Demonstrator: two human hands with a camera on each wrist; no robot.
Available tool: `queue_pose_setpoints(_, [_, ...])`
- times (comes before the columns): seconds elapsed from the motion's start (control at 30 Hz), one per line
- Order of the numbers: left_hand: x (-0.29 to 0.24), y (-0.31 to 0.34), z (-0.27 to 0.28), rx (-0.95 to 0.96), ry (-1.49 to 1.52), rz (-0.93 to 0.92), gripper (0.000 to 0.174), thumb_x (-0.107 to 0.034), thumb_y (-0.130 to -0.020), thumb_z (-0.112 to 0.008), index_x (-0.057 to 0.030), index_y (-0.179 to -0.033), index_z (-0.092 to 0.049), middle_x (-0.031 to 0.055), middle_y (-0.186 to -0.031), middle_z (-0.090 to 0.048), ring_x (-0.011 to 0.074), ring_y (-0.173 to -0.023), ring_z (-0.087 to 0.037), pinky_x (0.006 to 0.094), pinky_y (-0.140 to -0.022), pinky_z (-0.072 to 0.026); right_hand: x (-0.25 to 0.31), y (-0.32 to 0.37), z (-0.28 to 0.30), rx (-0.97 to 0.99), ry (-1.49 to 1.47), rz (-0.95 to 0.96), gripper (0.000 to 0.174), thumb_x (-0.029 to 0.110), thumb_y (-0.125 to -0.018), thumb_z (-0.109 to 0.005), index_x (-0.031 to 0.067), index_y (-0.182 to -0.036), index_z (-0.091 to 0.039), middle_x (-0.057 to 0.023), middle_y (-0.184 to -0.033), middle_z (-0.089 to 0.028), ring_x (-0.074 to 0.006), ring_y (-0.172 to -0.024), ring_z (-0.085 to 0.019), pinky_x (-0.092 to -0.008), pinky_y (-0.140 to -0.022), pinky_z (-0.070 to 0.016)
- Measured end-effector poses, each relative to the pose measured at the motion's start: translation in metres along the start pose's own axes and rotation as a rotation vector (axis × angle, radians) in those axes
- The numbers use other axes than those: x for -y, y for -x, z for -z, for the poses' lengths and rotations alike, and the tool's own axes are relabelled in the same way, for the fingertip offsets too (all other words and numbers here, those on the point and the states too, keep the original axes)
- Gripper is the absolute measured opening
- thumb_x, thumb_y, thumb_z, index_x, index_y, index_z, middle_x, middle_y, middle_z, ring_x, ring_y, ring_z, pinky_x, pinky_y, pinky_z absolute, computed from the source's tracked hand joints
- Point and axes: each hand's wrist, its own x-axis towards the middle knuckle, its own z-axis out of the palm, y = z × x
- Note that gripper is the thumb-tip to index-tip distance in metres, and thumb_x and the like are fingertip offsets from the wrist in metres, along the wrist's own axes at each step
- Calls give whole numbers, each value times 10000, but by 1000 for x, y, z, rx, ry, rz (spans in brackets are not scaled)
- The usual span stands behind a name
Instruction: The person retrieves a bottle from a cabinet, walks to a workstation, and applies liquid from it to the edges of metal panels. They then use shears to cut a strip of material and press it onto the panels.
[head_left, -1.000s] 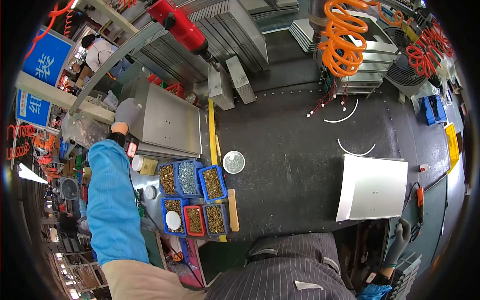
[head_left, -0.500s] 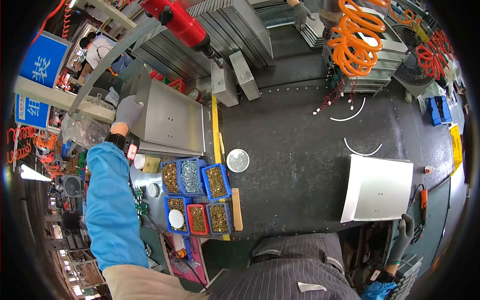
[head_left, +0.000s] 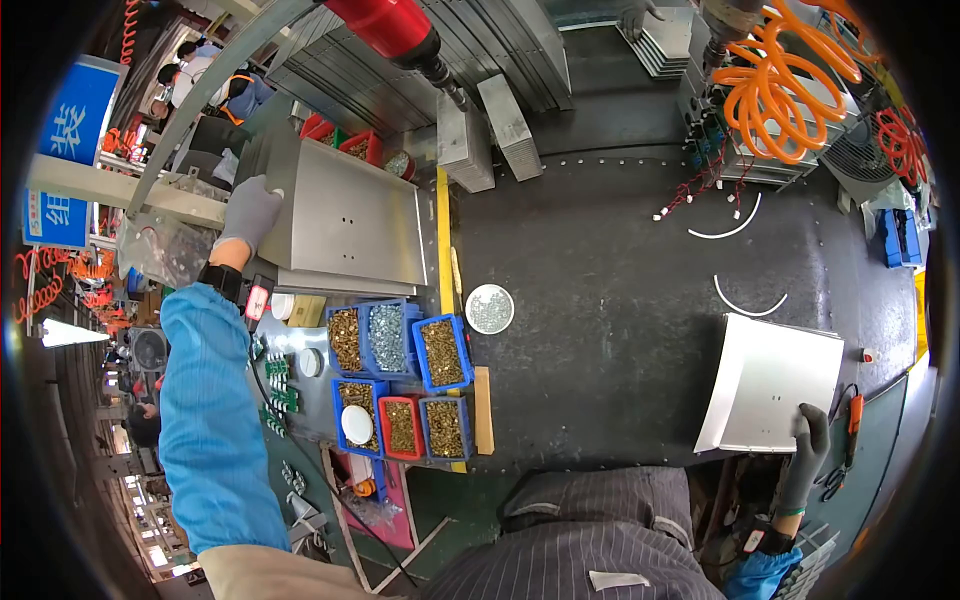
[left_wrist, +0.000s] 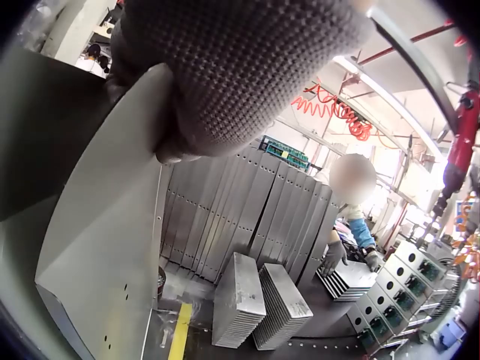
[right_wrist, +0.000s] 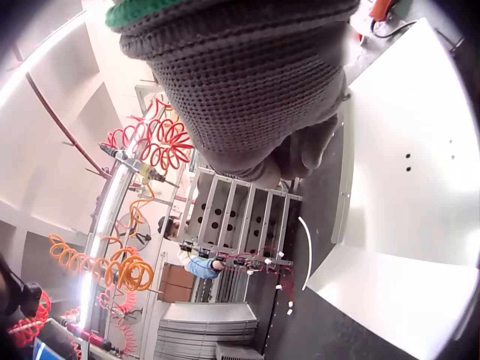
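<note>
My left hand (head_left: 253, 212), in a grey knit glove, grips the left edge of a bent sheet metal panel (head_left: 355, 225) lying on a stack at the left. Close up in the left wrist view, the gloved fingers pinch the edge of that panel (left_wrist: 112, 232). Over at the right, my gloved right hand (head_left: 808, 450) has its fingers loosely bent at the near corner of a second, pale metal panel (head_left: 770, 385), overlapping it in the head view. That panel (right_wrist: 409, 157) has a curved flange and small holes.
Blue and red bins (head_left: 402, 428) of screws stand near the left, beside a white dish (head_left: 490, 309) of small parts. A red power screwdriver (head_left: 395, 35) and orange coiled hose (head_left: 785, 90) hang overhead. Metal stacks (head_left: 510, 125) stand behind. Another person's gloved hand (head_left: 640, 15) is at the back.
The head view has shifted, so the bench contents appear further right. My right hand has moved up onto the pale panel's near corner. My left hand stays at the left panel's edge.
</note>
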Motion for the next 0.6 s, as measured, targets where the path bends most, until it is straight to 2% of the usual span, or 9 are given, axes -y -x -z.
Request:
queue_pose_setpoints(0.13, [-7, -2, 3, 28, 45, -9, 354, -298, -889, -626, 33, -1006, -667, 279, -1044, -682, 467, -1042, -633, 518, -905, -509, 14, -12, -17, 80, 10, 6, 161, 32, -967, -600, -9, -1111, -659, -22, -1063, -649, -108, -968, -574, -252, -878, -453])
queue_pose_setpoints(0.27, [-20, 3, 0, -39, 4, 17, 330, -288, -902, -615, 31, -979, -656, 281, -1030, -681, 472, -1025, -632, 530, -890, -506, 16, -35, -42, 191, -98, -33, 177, 48, -967, -624, -4, -1134, -648, -28, -1075, -655, -101, -986, -583, -247, -888, -460])
queue_pose_setpoints(0.4, [-22, 7, 1, -45, -38, 64, 301, -271, -905, -621, 21, -977, -641, 288, -1002, -677, 483, -999, -627, 538, -871, -503, 30, -59, -88, 317, -56, -23, 154, 32, -951, -595, -19, -1089, -641, -8, -1001, -632, -85, -936, -575, -237, -852, -459])
queue_pose_setpoints(0.6, [-25, 13, 7, -6, 100, 62, 288, -243, -872, -673, 19, -979, -616, 287, -995, -681, 485, -1006, -625, 525, -855, -512, 45, -60, -149, 507, -98, 5, 141, 9, -934, -601, -10, -1066, -647, -22, -1021, -640, -99, -922, -582, -247, -843, -476])
